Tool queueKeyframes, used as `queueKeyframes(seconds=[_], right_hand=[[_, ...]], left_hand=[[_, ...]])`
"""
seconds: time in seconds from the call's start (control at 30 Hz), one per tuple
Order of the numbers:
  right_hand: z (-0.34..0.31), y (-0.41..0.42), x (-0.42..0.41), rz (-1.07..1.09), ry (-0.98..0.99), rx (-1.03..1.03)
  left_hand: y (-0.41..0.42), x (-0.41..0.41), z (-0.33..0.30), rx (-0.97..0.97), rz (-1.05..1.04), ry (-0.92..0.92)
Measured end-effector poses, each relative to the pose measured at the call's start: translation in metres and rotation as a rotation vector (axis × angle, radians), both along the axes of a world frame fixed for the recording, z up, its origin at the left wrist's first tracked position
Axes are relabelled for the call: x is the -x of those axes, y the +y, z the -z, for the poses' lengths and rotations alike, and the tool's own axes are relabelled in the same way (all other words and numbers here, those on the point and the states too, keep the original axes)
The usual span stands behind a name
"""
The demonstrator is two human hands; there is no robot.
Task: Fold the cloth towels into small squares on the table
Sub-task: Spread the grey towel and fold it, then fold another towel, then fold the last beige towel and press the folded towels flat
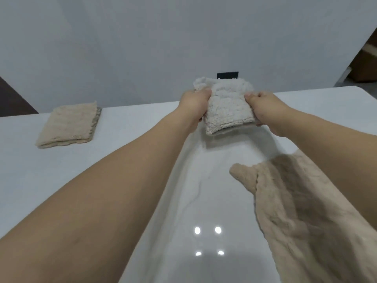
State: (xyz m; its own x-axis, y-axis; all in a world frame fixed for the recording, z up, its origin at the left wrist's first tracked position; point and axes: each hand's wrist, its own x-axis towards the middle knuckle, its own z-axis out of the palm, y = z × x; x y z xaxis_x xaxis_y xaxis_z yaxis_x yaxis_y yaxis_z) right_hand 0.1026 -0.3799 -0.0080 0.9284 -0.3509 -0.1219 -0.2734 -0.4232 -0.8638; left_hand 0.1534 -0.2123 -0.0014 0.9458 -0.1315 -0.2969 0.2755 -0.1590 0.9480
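Observation:
Both arms reach far out over the white table (142,127). Between the hands hangs a pale cream towel (226,105), folded small and lifted just above the tabletop. My left hand (193,105) grips its left edge, my right hand (265,109) grips its right edge with the thumb on top. A loose corner of the towel sticks up behind my left hand. A beige towel (69,125), folded into a flat square, lies at the far left of the table. An unfolded beige towel (310,211) sprawls at the near right, partly under my right forearm.
A grey wall rises just behind the table's far edge, with a small dark plate (227,75) on it behind the held towel. Ceiling lights reflect on the glossy tabletop (207,230) near me. A doorway opening shows at the upper right.

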Motion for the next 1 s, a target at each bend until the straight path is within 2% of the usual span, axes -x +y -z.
queueKeyframes(seconds=[0.17, 0.23, 0.33, 0.37, 0.43, 0.57, 0.67, 0.77, 0.83, 0.87, 0.93, 1.0], right_hand=[[0.02, -0.033, -0.015, 0.111, 0.042, 0.348], [0.026, -0.046, -0.017, 0.111, 0.104, 0.518], [0.037, -0.058, -0.025, 0.067, 0.215, 0.731], [0.04, -0.059, -0.029, 0.062, 0.23, 0.778], [0.043, -0.061, -0.035, 0.057, 0.239, 0.832], [0.045, -0.062, -0.04, 0.049, 0.262, 0.882], [0.043, -0.063, -0.041, 0.046, 0.243, 0.894], [0.039, -0.064, -0.028, 0.061, 0.175, 0.944], [0.037, -0.067, -0.011, 0.081, 0.025, 0.986], [0.037, -0.069, -0.001, 0.081, -0.091, 0.974], [0.036, -0.071, 0.024, -0.042, -0.307, 0.892], [0.04, -0.071, 0.049, -0.268, -0.355, 0.885]], left_hand=[[-0.047, -0.025, 0.023, -0.129, 0.028, -0.103], [-0.06, -0.032, 0.035, -0.305, 0.027, -0.096], [-0.073, -0.034, 0.044, -0.77, 0.076, -0.144], [-0.077, -0.036, 0.049, -0.859, 0.07, -0.171], [-0.083, -0.041, 0.055, -0.904, 0.018, -0.197], [-0.085, -0.05, 0.056, -0.915, 0.005, -0.191], [-0.083, -0.048, 0.052, -0.814, -0.02, -0.163], [-0.072, -0.042, 0.045, -0.424, -0.184, -0.127], [-0.06, -0.026, 0.039, -0.175, -0.353, -0.128], [-0.052, -0.013, 0.038, -0.134, -0.415, -0.141], [-0.036, 0.023, 0.039, -0.206, -0.4, -0.191], [-0.025, 0.061, 0.04, -0.284, -0.189, -0.197]])
